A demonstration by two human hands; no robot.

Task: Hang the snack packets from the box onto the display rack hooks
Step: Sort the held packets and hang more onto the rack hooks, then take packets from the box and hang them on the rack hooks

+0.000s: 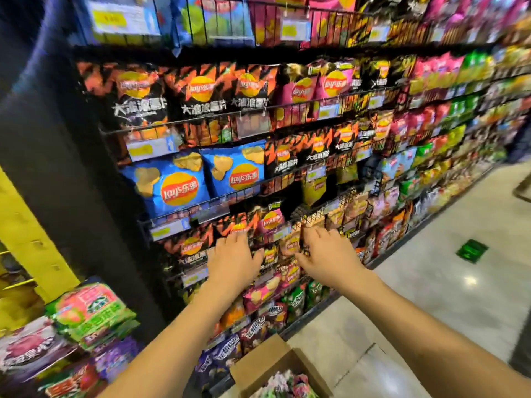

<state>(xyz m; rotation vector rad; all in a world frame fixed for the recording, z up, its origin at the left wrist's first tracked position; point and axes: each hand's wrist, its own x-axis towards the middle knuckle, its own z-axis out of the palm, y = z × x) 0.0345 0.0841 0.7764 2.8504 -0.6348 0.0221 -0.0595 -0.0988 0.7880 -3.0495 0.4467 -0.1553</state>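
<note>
Both my hands reach out to the wire display rack point(316, 214) full of chip bags. My left hand point(234, 258) lies with fingers spread against black and orange packets point(192, 245) on a low row. My right hand point(324, 252) is beside it, fingers extended at a small packet point(291, 245) behind the wire; whether it holds anything I cannot tell. An open cardboard box point(267, 366) with pink and green snack packets point(284, 383) sits on the floor below my arms.
Blue chip bags point(178, 185) hang higher on the rack. Piled snack bags point(92, 311) lie at the lower left beside a black pillar point(57, 168). A grey tiled aisle floor point(459, 282) runs to the right, with a green sticker point(471, 251).
</note>
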